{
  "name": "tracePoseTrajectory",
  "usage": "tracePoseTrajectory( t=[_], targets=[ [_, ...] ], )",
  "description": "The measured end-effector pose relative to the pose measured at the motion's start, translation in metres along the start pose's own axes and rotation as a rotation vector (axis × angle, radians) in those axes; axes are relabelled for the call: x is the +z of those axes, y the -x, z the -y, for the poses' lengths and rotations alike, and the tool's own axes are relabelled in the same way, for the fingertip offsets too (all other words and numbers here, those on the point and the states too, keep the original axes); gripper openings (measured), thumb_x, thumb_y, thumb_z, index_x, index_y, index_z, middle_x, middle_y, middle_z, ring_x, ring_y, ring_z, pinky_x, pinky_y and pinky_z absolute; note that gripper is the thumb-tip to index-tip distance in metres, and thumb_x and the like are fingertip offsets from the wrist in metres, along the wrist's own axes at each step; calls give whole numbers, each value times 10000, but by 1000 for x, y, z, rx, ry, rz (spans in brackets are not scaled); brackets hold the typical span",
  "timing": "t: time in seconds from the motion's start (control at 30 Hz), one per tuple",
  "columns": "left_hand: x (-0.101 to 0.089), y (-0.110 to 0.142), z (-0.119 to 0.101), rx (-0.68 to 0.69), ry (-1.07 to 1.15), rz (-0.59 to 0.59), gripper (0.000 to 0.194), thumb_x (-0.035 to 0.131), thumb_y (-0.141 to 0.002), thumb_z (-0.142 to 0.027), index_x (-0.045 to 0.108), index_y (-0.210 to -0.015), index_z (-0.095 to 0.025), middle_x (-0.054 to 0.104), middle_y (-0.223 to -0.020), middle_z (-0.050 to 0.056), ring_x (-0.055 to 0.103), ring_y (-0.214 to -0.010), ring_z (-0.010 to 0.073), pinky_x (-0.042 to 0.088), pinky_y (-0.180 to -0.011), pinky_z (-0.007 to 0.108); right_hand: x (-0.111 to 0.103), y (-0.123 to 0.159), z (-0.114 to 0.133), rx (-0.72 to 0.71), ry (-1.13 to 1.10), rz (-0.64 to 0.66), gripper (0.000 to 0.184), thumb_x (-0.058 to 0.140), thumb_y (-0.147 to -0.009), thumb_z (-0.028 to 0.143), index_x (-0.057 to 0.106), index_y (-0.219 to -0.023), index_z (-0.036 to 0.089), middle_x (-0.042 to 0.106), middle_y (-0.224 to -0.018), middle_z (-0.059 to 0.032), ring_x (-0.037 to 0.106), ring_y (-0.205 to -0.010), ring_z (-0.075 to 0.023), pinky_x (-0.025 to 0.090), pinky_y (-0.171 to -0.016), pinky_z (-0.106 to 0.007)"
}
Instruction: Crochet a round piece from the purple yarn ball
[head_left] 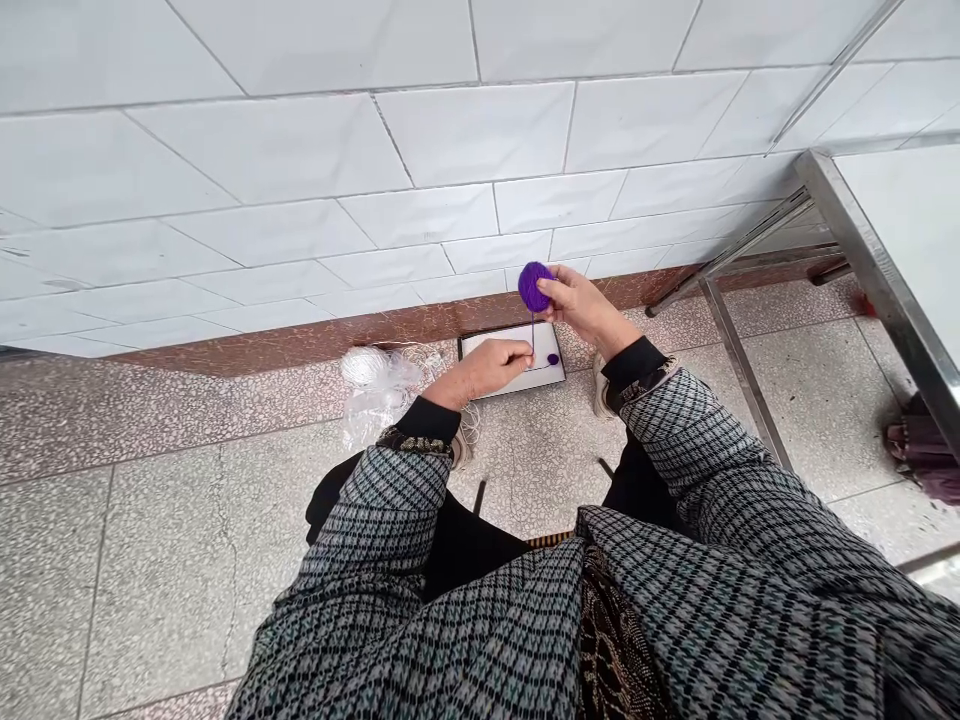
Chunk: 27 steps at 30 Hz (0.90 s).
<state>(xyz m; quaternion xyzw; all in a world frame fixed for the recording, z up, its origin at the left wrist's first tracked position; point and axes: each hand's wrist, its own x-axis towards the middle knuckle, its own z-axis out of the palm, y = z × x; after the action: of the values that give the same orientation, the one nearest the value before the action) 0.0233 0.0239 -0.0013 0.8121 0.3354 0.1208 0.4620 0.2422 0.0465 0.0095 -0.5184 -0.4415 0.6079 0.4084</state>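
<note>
My right hand (581, 305) is closed round a purple ball of yarn (533, 286), held up in front of the tiled wall. A purple strand (533, 335) hangs straight down from the ball to my left hand (491, 367), whose fingers pinch it. Below the hands a white flat board with a dark edge (480, 347) lies on the floor, with a small purple bit of yarn (553, 359) on it. Both arms wear grey checked sleeves.
A white ball of yarn in clear plastic wrap (369, 372) lies on the floor at the left by the wall's red-brown skirting. A metal table frame (862, 240) stands at the right, with a folded dark umbrella (922, 450) beneath it. My shoes rest on speckled floor tiles.
</note>
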Motion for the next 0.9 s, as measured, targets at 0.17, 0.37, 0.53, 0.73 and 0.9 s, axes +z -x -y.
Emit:
tracePoseTrajectory(
  t=[0.17,0.37,0.53,0.73,0.9],
  targets=[
    [-15,7,-5,13,9,5,242,567,-968,-360,667,-806,-211,663,-760,9,567,-721,171,461,-745,304,9,6,4,30,644,-73,334,855,-899,172,585,-1091,213,702,-1000,-54,669,-939,-221,576,-883,-341],
    [-43,14,7,-45,-4,-260,248,586,-960,-378,727,-859,-201,745,-861,49,643,-820,208,520,-810,335,16,19,14,252,563,346,255,802,-963,167,603,-1116,212,674,-861,-17,618,-652,-164,526,-594,-278],
    [-45,10,13,-100,10,-314,243,589,-961,-384,699,-850,-197,741,-883,46,653,-869,217,535,-892,354,8,22,11,145,129,606,335,836,-944,238,631,-1203,189,695,-921,4,603,-643,-100,527,-583,-211],
    [-21,-1,7,-147,25,-174,200,582,-964,-317,690,-840,-202,710,-833,17,633,-822,195,507,-840,328,2,14,14,-7,-134,295,552,909,-941,499,569,-1273,219,685,-991,-6,645,-729,-102,566,-647,-217],
    [-17,3,-1,-1,61,62,250,600,-979,-361,740,-844,-204,725,-799,22,621,-754,171,501,-780,302,6,3,14,41,99,-98,359,805,-1026,268,487,-1190,240,622,-897,45,573,-618,-80,523,-579,-198]
  ],
)
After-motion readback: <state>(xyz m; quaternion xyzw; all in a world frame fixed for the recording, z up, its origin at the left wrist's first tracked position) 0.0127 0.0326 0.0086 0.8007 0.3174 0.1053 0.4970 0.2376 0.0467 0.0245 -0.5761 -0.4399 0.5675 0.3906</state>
